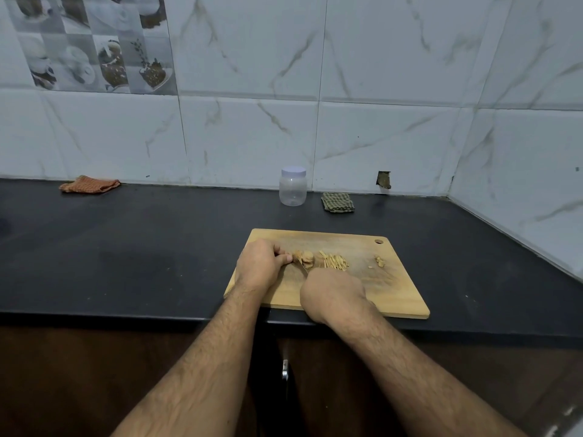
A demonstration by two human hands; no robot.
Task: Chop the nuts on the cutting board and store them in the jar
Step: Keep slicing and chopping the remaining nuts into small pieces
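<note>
Two hands on cutting board (372,298), nuts (304,258) touching left fingers (284,258)

Dim, flat indoor light, soft grainy detail, faint shadows, and wide-angle bending of the wall tiles (378,74) toward the edges

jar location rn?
Head view: the jar stands upright, lid on, at the back of the counter against the tiled wall, beyond the cutting board and just left of the green cloth.
</note>
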